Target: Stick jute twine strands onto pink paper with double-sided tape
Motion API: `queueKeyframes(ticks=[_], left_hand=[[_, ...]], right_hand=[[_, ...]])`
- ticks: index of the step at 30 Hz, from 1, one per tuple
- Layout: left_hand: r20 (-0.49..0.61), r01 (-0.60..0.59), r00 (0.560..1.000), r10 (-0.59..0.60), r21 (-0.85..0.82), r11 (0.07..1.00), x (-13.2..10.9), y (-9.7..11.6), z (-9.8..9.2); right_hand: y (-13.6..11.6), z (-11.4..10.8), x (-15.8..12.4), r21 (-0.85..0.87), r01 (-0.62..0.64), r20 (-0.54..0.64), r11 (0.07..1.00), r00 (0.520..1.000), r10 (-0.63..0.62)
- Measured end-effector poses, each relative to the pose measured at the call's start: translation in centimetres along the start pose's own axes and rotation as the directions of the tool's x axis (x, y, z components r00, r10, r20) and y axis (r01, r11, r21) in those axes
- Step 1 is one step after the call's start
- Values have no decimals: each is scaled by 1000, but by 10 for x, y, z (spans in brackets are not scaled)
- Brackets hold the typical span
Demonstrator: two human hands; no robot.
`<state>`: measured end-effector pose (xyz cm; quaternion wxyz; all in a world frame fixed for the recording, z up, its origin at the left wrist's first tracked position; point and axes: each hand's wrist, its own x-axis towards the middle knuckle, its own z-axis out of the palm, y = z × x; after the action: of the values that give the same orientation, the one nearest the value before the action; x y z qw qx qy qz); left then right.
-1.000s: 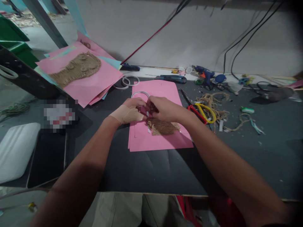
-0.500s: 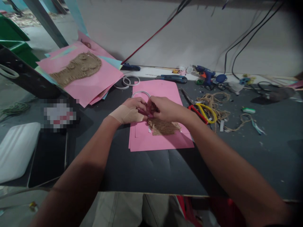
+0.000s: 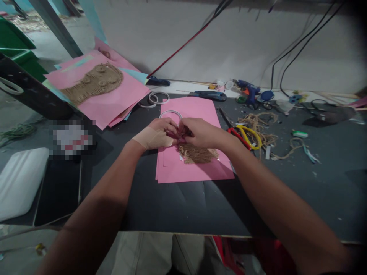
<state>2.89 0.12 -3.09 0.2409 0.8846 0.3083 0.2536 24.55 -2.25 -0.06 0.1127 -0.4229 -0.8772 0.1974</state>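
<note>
Pink paper (image 3: 195,172) lies on the dark tabletop, and a patch of brown twine laid in close rows (image 3: 199,154) covers part of it. Just above that patch my left hand (image 3: 160,133), with a tan wrap round the wrist and palm, has its fingers drawn together. Facing it, my right hand (image 3: 197,131) is closed in a pinch, its fingertips meeting those of the left. Whatever lies between the fingertips is too small and hidden to make out. A pale ring of tape (image 3: 171,112) shows behind the hands on the paper.
Scissors with red and yellow handles (image 3: 249,138) and tangled twine (image 3: 263,124) lie to the right. A box cutter (image 3: 209,95) and a blue glue gun (image 3: 249,91) are along the back. Pink sheets with twine work (image 3: 94,82) lean at the left, above a dark tablet (image 3: 59,191).
Both hands stay in nearly the same place above the twine patch, with only a slight shift of the fingers. Nothing else has visibly moved.
</note>
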Motion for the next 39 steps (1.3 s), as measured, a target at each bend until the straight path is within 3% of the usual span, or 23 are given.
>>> queueKeyframes(ticks=[7, 11, 15, 22, 31, 36, 39], left_hand=[[27, 122, 992, -122, 9, 992, 2, 3, -3], [-4, 113, 994, -113, 23, 993, 3, 3, -1], [-55, 87, 995, -87, -19, 996, 1, 3, 1], [-179, 225, 941, -288, -304, 926, -1, 8, 0], [-237, 168, 919, -314, -486, 858, 4, 11, 4], [-226, 199, 903, -364, -531, 824, 5, 9, 8], [-247, 221, 870, -427, -578, 785, 6, 11, 9]], right_hand=[[-26, -7, -29, -62, 114, -56, 992, 992, -117], [-44, 17, -62, -95, 210, -143, 973, 964, -222], [-49, 39, -79, -183, 174, -158, 968, 966, -203], [-46, 39, -77, -135, 187, -211, 973, 954, -213], [-38, 48, -75, -90, 198, -264, 976, 940, -215], [-33, 49, -73, -99, 223, -195, 970, 951, -238], [-33, 48, -73, -121, 234, -191, 965, 948, -254]])
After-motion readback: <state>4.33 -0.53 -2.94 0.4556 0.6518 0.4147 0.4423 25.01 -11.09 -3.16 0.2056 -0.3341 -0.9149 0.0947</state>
